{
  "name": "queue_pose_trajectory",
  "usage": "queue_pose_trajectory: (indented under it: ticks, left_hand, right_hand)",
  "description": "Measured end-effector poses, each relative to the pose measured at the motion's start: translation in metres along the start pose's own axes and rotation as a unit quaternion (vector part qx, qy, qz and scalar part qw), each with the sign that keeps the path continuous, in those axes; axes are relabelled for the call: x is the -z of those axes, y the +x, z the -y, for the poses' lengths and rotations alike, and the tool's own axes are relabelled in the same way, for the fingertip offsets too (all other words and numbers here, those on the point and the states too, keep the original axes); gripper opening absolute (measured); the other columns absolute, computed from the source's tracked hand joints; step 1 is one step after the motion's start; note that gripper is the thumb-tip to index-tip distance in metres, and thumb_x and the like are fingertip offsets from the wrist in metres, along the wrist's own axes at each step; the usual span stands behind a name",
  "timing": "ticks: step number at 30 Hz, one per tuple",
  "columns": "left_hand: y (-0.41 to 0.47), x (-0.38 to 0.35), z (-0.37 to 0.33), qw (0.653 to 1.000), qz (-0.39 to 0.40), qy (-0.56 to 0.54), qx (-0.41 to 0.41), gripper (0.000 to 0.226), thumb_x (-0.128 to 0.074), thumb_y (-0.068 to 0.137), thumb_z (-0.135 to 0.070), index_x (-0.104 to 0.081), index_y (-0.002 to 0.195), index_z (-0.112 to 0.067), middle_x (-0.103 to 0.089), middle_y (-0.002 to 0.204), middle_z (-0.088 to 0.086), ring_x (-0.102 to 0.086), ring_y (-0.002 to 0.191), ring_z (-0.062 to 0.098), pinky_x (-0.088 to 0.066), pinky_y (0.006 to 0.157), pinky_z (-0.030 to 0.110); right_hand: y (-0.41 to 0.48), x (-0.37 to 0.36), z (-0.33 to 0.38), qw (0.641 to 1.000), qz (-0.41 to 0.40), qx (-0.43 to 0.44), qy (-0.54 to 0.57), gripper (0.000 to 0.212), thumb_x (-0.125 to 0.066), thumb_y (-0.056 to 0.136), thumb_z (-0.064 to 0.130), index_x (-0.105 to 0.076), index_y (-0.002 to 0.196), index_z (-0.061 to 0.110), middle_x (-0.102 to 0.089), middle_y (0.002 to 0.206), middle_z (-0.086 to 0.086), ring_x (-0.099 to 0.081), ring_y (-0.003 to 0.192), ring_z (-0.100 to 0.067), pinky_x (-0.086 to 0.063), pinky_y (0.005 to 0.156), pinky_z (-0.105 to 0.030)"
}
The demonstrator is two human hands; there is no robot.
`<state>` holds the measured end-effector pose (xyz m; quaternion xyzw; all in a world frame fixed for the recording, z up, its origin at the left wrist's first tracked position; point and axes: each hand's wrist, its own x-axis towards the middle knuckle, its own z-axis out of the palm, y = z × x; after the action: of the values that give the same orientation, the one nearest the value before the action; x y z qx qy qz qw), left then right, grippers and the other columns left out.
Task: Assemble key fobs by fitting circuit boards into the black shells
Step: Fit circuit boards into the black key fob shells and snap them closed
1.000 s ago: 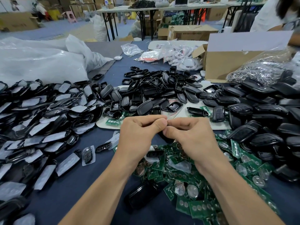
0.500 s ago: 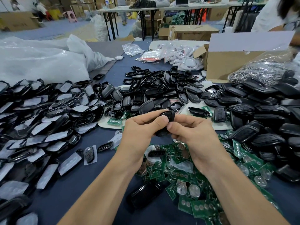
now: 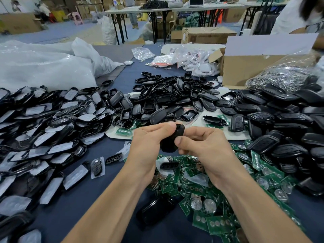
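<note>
A black key fob shell (image 3: 172, 139) is held between both hands above the table's middle. My left hand (image 3: 149, 142) grips its left side, thumb near the top end. My right hand (image 3: 203, 146) pinches its right side, thumb pressed on the face. Whether a board is inside the shell is hidden. Green circuit boards (image 3: 201, 188) with coin cells lie heaped under and right of my hands. Empty black shells (image 3: 168, 99) are piled behind them.
Film-covered black shell halves (image 3: 43, 130) fill the left side, closed fobs (image 3: 284, 123) the right. A black fob (image 3: 154, 211) lies near the front edge. Behind are a cardboard box (image 3: 249, 67), plastic bags (image 3: 40, 67), a bag of metal rings (image 3: 280, 76) and a person in white (image 3: 294, 14).
The shell, hidden inside my closed hands a second ago, now shows between them. It has been turned and raised, and my right thumb has moved onto its face.
</note>
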<state>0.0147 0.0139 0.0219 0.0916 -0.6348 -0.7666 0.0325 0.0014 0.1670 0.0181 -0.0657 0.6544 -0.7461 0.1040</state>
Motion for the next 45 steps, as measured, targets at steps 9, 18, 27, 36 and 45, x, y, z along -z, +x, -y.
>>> queue_pose_trajectory:
  ticks: [9, 18, 27, 36, 45]
  left_hand:
    - [0.001, 0.000, -0.001, 0.999, -0.011, 0.005, -0.031, 0.015, -0.070, 0.094, -0.016, -0.084, 0.092, -0.012, -0.080, 0.095, 0.016, -0.074, 0.085, 0.022, -0.059, 0.083, 0.035]
    - [0.002, 0.001, 0.002, 0.997, -0.017, 0.036, -0.067, 0.019, -0.075, 0.086, -0.001, -0.085, 0.092, -0.016, -0.081, 0.090, 0.009, -0.078, 0.086, 0.020, -0.058, 0.074, 0.021]
    - [0.006, 0.008, -0.001, 0.987, -0.130, 0.078, -0.053, 0.015, -0.079, 0.089, -0.025, -0.084, 0.078, -0.034, -0.081, 0.087, -0.003, -0.077, 0.092, 0.017, -0.060, 0.091, 0.040]
    - [0.015, 0.019, -0.006, 0.974, -0.213, 0.077, -0.032, 0.022, -0.080, 0.088, -0.023, -0.083, 0.070, -0.036, -0.080, 0.079, 0.000, -0.074, 0.083, 0.020, -0.062, 0.090, 0.050]
    - [0.019, 0.024, -0.008, 0.970, -0.214, 0.106, -0.055, 0.022, -0.079, 0.088, -0.024, -0.082, 0.070, -0.037, -0.078, 0.074, 0.002, -0.072, 0.076, 0.036, -0.062, 0.084, 0.050]
  right_hand:
    - [0.002, 0.000, 0.001, 0.996, -0.031, -0.027, 0.075, 0.008, -0.078, 0.085, 0.002, -0.083, 0.087, 0.008, -0.079, 0.087, -0.015, -0.073, 0.070, -0.018, -0.060, 0.067, -0.025]
    - [0.004, 0.006, -0.003, 0.999, 0.015, 0.004, -0.028, 0.019, -0.076, 0.089, 0.004, -0.084, 0.091, 0.022, -0.079, 0.087, -0.011, -0.069, 0.069, -0.017, -0.058, 0.067, -0.025]
    - [0.000, 0.075, 0.031, 0.913, -0.128, 0.056, 0.384, 0.045, -0.079, 0.079, 0.025, -0.071, 0.119, 0.007, -0.077, 0.111, -0.006, -0.073, 0.091, -0.014, -0.059, 0.084, -0.026]
    - [0.044, 0.040, 0.017, 0.887, -0.262, 0.060, -0.375, 0.034, -0.070, 0.085, 0.010, -0.078, 0.113, 0.029, -0.077, 0.094, 0.011, -0.070, 0.083, -0.005, -0.052, 0.079, -0.020]
    - [0.039, 0.017, 0.013, 0.843, -0.184, 0.070, -0.500, 0.028, -0.066, 0.093, 0.011, -0.082, 0.104, 0.031, -0.070, 0.077, 0.011, -0.060, 0.062, -0.002, -0.051, 0.070, -0.026]
